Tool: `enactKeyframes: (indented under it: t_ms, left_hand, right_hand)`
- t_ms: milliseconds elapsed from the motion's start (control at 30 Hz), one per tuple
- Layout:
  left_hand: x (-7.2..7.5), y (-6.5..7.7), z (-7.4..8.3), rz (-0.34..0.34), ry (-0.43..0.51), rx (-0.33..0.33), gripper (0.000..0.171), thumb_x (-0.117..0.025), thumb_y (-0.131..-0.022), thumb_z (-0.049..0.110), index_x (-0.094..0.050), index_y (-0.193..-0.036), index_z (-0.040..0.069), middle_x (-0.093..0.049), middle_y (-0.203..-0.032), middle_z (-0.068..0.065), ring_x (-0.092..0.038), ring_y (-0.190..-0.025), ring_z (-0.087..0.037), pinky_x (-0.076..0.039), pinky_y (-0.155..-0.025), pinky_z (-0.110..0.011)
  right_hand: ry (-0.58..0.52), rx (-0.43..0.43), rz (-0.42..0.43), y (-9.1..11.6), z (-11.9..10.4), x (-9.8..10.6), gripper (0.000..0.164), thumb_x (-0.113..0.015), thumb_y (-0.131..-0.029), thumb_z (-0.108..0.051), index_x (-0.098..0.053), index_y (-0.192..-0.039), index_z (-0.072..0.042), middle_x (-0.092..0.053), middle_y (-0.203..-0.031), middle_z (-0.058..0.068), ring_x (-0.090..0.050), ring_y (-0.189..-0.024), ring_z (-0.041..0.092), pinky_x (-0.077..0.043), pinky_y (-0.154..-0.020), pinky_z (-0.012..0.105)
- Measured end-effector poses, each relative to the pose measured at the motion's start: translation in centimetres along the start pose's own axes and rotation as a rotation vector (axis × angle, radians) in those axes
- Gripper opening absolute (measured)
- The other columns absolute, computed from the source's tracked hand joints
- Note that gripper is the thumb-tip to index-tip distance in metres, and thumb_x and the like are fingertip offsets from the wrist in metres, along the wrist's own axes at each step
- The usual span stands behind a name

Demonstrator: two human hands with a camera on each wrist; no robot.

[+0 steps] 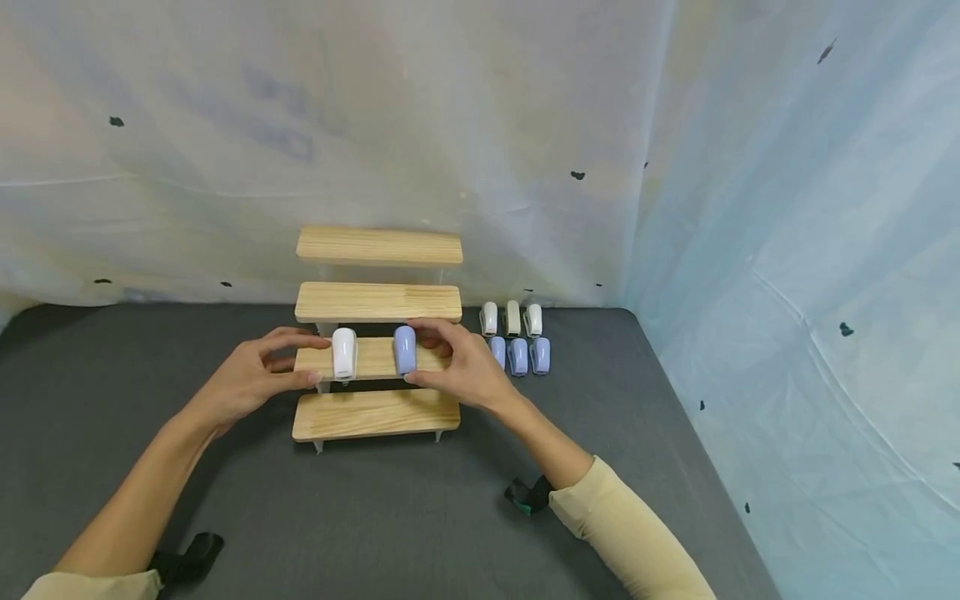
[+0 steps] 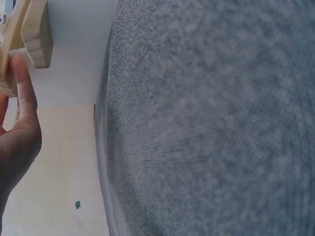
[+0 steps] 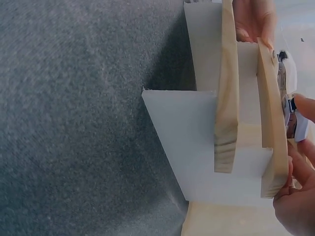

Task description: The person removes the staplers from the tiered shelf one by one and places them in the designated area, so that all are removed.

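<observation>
A stepped stand with pale wooden boards (image 1: 375, 415) and white side supports (image 3: 182, 132) stands ahead of me. On its second board from the front (image 1: 375, 358), a small white stapler (image 1: 344, 354) sits upright toward the left. My right hand (image 1: 468, 367) pinches a small blue stapler (image 1: 405, 350) between thumb and index finger, right of the white one. In the right wrist view, the blue stapler (image 3: 301, 129) shows a metal underside close over the board. My left hand (image 1: 251, 375) grips the left end of that same board, with its thumb at the front edge (image 2: 22, 73).
Right of the stand are two rows of small staplers: white (image 1: 489, 318), cream (image 1: 512, 318) and white (image 1: 533, 320) behind, three blue (image 1: 518, 357) in front. A dark grey cloth (image 1: 360, 517) covers the table. Pale sheeting (image 1: 450, 125) hangs behind and at the right.
</observation>
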State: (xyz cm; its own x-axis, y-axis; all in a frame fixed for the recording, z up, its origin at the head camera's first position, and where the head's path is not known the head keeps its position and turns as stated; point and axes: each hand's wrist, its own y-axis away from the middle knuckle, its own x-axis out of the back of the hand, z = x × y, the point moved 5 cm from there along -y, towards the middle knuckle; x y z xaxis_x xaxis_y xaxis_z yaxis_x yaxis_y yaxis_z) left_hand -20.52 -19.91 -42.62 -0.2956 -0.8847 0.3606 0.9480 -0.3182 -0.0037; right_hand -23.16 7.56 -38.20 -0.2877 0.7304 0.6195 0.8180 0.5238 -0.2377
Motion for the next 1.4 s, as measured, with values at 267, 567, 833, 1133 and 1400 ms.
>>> enactKeyframes:
  t_ms: [267, 567, 833, 1133, 1400]
  left_hand:
    - [0.1, 0.0, -0.2, 0.012, -0.011, -0.001, 0.055, -0.076, -0.090, 0.029, -0.057, -0.139, 0.010, -0.031, -0.151, -0.018, -0.047, -0.126, -0.051, -0.055, -0.083, -0.026]
    - [-0.1, -0.1, 0.0, 0.006, -0.033, -0.022, 0.052, -0.074, -0.092, 0.029, -0.059, -0.138, 0.013, -0.034, -0.149, -0.014, -0.045, -0.128, -0.051, -0.055, -0.090, -0.037]
    - [-0.1, -0.1, -0.1, 0.002, -0.021, -0.024, 0.052, -0.075, -0.091, 0.028, -0.059, -0.138, 0.012, -0.033, -0.150, -0.015, -0.045, -0.129, -0.051, -0.055, -0.088, -0.034]
    - [-0.2, -0.1, -0.3, -0.005, 0.003, -0.023, 0.051, -0.074, -0.092, 0.026, -0.058, -0.138, 0.010, -0.033, -0.149, -0.016, -0.048, -0.126, -0.051, -0.056, -0.084, -0.028]
    - [-0.2, -0.2, -0.4, -0.009, 0.004, -0.027, 0.051, -0.074, -0.092, 0.026, -0.059, -0.138, 0.011, -0.032, -0.150, -0.016, -0.045, -0.128, -0.050, -0.055, -0.086, -0.029]
  right_hand:
    - [-0.045, 0.041, 0.003, 0.0, -0.2, -0.2, 0.064, -0.088, -0.078, -0.018, -0.059, -0.135, -0.015, -0.066, -0.121, 0.000, -0.063, -0.105, 0.012, -0.052, -0.087, 0.027]
    - [-0.060, 0.030, -0.002, 0.4, 0.2, 0.3, 0.062, -0.088, -0.078, -0.020, -0.060, -0.133, -0.016, -0.067, -0.115, 0.002, -0.064, -0.103, 0.016, -0.053, -0.087, 0.032]
    - [-0.085, 0.027, 0.007, 1.1, -0.7, 1.2, 0.064, -0.086, -0.077, -0.005, -0.057, -0.134, -0.003, -0.066, -0.121, 0.013, -0.065, -0.104, 0.029, -0.053, -0.090, 0.045]
    - [-0.089, 0.044, 0.018, 2.4, -2.8, 2.8, 0.060, -0.083, -0.079, 0.000, -0.056, -0.132, 0.005, -0.064, -0.120, 0.019, -0.064, -0.103, 0.038, -0.052, -0.091, 0.049]
    - [-0.083, -0.017, 0.036, 3.5, -1.3, 4.2, 0.060, -0.083, -0.079, -0.001, -0.057, -0.132, 0.003, -0.064, -0.122, 0.019, -0.063, -0.106, 0.036, -0.051, -0.094, 0.050]
